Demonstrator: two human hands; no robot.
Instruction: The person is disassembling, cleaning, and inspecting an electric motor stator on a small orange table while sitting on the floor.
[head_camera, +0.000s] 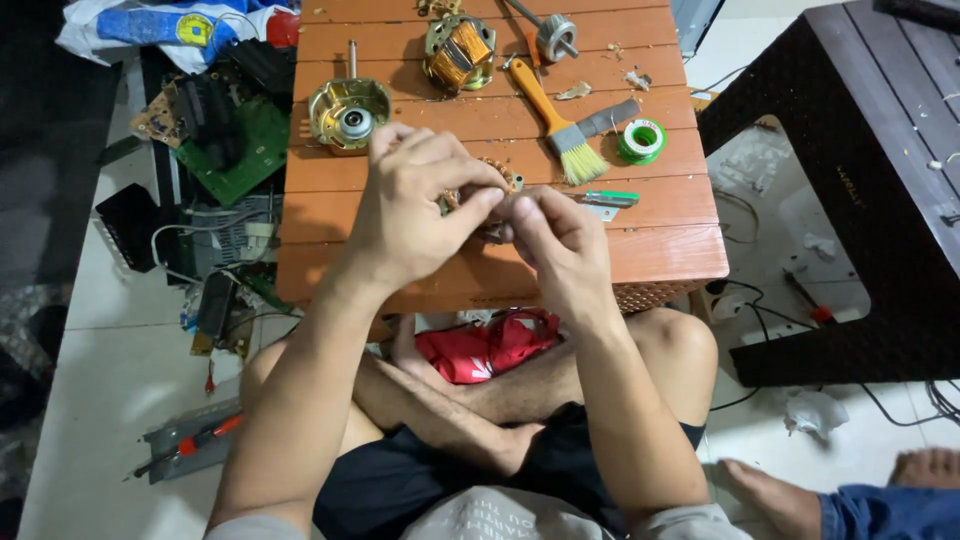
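Here, both hands' fingers (470, 205) pinch a copper-wound part (500, 180); green tape roll (641, 139) lies right on the table (660, 250).

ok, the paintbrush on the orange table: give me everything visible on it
The paintbrush has an orange handle, a metal ferrule and pale yellowish bristles that splay a little at the tip. It lies flat on the slatted orange table, on a diagonal: handle end up-left, bristles down-right. A grey flat metal piece lies against its ferrule on the right, and a green roll sits just beyond. Neither hand touches it.
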